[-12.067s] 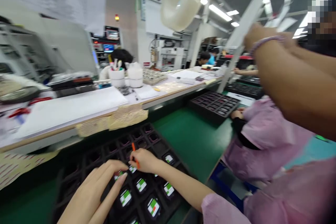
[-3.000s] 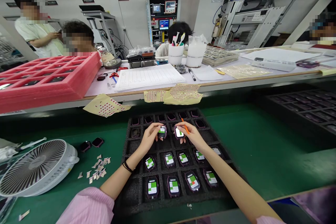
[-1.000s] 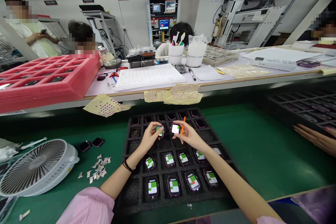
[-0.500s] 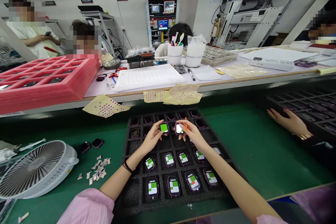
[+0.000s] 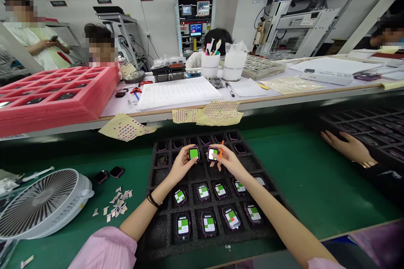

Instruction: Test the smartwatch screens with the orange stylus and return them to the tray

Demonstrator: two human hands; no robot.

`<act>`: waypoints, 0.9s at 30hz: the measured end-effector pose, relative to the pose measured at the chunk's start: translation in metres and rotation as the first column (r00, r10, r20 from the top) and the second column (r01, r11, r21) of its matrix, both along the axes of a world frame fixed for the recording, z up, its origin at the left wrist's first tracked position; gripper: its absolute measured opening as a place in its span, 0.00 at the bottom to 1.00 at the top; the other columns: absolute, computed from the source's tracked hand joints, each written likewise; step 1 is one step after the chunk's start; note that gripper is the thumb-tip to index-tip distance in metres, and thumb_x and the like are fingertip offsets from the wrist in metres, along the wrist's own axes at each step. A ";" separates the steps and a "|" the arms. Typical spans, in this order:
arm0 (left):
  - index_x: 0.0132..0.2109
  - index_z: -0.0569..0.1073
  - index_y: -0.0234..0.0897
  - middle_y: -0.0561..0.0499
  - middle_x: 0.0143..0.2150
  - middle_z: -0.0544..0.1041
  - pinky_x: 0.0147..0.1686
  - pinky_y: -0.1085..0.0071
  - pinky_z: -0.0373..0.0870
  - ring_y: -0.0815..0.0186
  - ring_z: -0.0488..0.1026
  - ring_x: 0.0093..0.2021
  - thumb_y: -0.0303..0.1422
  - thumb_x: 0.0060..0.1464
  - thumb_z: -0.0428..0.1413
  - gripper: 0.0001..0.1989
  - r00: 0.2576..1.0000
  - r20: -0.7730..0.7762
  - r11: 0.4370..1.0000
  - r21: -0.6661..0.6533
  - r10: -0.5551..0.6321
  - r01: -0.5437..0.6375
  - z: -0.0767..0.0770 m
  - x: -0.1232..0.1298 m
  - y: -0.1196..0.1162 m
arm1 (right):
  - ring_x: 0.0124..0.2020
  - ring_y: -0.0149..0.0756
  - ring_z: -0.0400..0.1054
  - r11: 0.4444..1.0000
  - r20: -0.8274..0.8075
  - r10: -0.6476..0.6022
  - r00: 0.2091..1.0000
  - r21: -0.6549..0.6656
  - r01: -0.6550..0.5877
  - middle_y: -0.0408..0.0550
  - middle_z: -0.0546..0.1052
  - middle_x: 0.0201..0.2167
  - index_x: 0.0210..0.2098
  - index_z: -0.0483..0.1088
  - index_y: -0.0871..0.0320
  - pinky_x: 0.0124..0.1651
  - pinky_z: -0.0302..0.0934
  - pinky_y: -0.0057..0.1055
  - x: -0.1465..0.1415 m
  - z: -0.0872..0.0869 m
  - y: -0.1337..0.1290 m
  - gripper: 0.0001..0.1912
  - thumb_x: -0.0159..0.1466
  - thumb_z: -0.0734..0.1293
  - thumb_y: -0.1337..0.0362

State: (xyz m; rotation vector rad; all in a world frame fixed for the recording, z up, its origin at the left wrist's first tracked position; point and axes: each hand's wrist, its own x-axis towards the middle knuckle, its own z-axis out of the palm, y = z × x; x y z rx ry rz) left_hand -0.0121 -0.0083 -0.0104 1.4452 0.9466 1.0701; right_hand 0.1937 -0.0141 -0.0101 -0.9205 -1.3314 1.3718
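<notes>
My left hand [image 5: 182, 165] is closed on a watch with a mostly green screen [image 5: 194, 154]. Beside it, my right hand [image 5: 229, 160] grips a second watch, its screen white and green [image 5: 212, 154]; an orange stick [image 5: 221, 149] stands out between the fingers of that hand. Both watches are held apart over a black foam tray [image 5: 198, 173]. In the tray's front compartments lie several watches with lit green and white screens, one of them with an orange patch [image 5: 231, 217]. Dark-screened watches sit in the rear compartments.
A white fan [image 5: 44, 201], small paper tabs [image 5: 118, 205] and two dark watches [image 5: 116, 172] lie on the left. At the right, a co-worker's hand [image 5: 350, 148] touches another black tray [image 5: 372, 130]. Behind runs a shelf edge [image 5: 271, 100] with a pink foam tray [image 5: 104, 92].
Both my hands have shifted slightly left with their watches. More green shows on the right-hand watch's screen. In the background, the people at the left have moved a little.
</notes>
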 end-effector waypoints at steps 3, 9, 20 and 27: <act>0.52 0.64 0.39 0.46 0.50 0.70 0.38 0.72 0.70 0.65 0.70 0.43 0.39 0.50 0.59 0.24 1.000 0.006 1.000 0.009 0.006 -0.007 0.000 0.001 0.000 | 0.18 0.29 0.69 0.998 0.002 -0.066 0.998 -0.016 0.066 0.41 0.68 0.27 0.44 0.68 0.58 0.15 0.56 0.23 0.001 0.002 0.001 0.21 0.56 0.68 0.52; 0.53 0.64 0.38 0.48 0.43 0.70 0.26 0.77 0.65 0.70 0.68 0.33 0.41 0.52 0.57 0.23 0.999 0.037 1.000 -0.014 0.001 0.000 0.000 0.000 0.000 | 0.13 0.25 0.62 0.988 0.008 -0.142 0.990 -0.062 0.142 0.39 0.66 0.23 0.38 0.70 0.57 0.15 0.55 0.24 0.003 0.004 0.000 0.18 0.55 0.69 0.50; 0.51 0.65 0.38 0.46 0.47 0.71 0.38 0.73 0.69 0.65 0.70 0.44 0.38 0.49 0.60 0.23 1.000 0.014 0.999 0.036 0.022 -0.023 -0.001 0.001 0.001 | 0.25 0.31 0.70 1.000 0.064 0.008 0.998 0.021 -0.009 0.42 0.69 0.29 0.48 0.64 0.56 0.18 0.57 0.22 0.001 0.006 -0.003 0.26 0.52 0.72 0.58; 0.50 0.64 0.38 0.47 0.45 0.70 0.30 0.76 0.67 0.70 0.69 0.35 0.41 0.51 0.57 0.21 1.000 0.025 1.000 -0.001 0.014 -0.014 0.002 0.000 0.001 | 0.15 0.25 0.63 0.990 0.041 -0.131 0.991 -0.041 0.133 0.39 0.66 0.24 0.40 0.69 0.58 0.15 0.53 0.23 0.003 0.008 -0.002 0.19 0.55 0.69 0.52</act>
